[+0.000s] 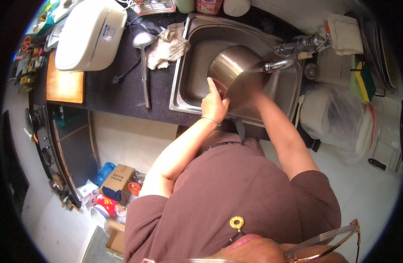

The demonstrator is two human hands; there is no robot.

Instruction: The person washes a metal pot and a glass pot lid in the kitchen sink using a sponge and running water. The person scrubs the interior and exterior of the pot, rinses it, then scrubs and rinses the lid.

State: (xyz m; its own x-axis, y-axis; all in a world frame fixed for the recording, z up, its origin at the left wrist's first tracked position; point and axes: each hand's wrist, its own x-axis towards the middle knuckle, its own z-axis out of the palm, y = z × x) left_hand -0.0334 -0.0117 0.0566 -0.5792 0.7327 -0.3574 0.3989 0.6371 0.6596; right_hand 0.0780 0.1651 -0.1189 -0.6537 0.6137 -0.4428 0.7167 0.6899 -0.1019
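A shiny metal pot [231,65] lies tilted in the stainless steel sink [194,59], its mouth turned towards me. My left hand [215,102] grips the pot near its rim on the left, one finger stretched along the outside. At the pot's mouth, my right hand [255,89] is blurred and partly lost in shadow. Whether its fingers hold anything cannot be made out. Just above that hand, the chrome faucet [278,65] points its spout over the pot. Running water is not clearly visible.
Left of the sink, a crumpled cloth [168,46] and a metal ladle [143,65] lie on the dark countertop [119,95]. Beyond them stand a white appliance [89,36] and a wooden board [65,80]. Plastic-wrapped items [332,115] hang at right. Boxes [117,179] sit below.
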